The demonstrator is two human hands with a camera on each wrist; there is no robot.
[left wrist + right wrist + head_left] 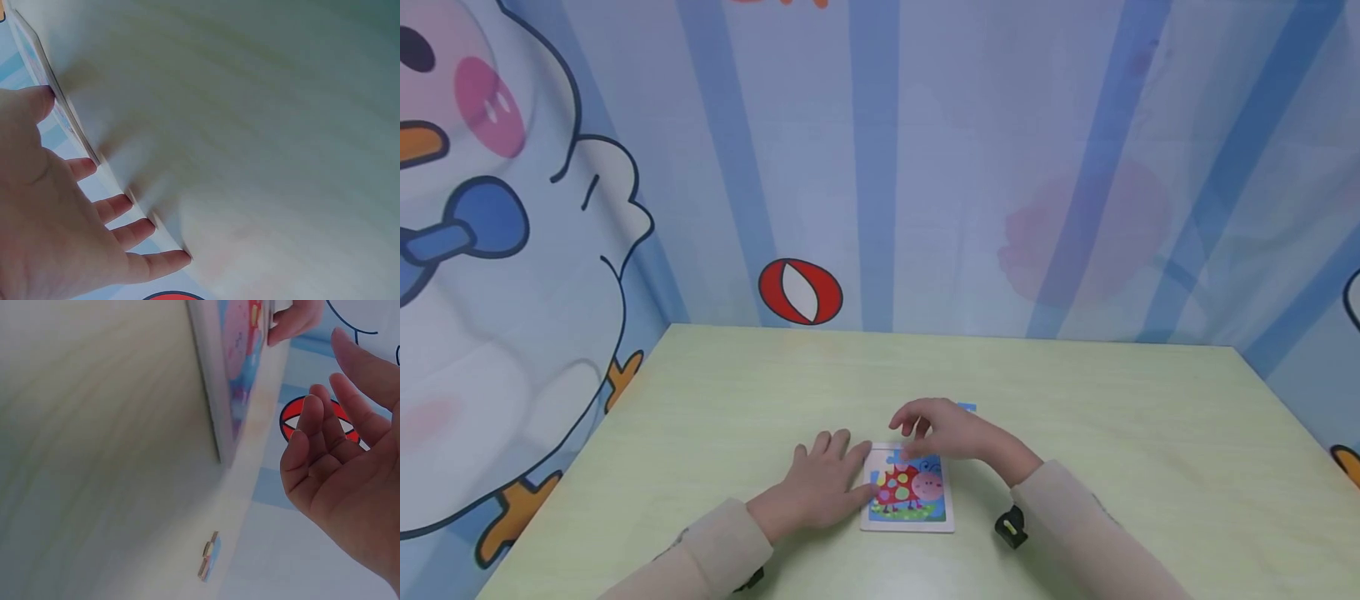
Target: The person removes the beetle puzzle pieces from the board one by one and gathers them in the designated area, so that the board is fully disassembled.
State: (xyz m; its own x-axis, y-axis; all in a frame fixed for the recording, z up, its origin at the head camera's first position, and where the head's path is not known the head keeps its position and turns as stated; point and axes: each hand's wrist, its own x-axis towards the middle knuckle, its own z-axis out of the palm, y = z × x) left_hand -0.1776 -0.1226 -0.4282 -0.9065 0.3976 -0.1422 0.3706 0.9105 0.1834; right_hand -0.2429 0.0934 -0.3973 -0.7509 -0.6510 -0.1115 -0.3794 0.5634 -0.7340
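Resting on the counter (1112, 433) with spread, nearly straight fingers that gripped nothing, the left hand (820, 490) laid its thumb over the left edge of the puzzle (910, 498). The puzzle lay flat to this hand's right, picture up. The right hand (951, 429) hung over the puzzle's far edge, its fingers loosely bent and holding nothing. Beyond it, a loose piece (967, 407) lay on the counter, partly hidden in the head view.
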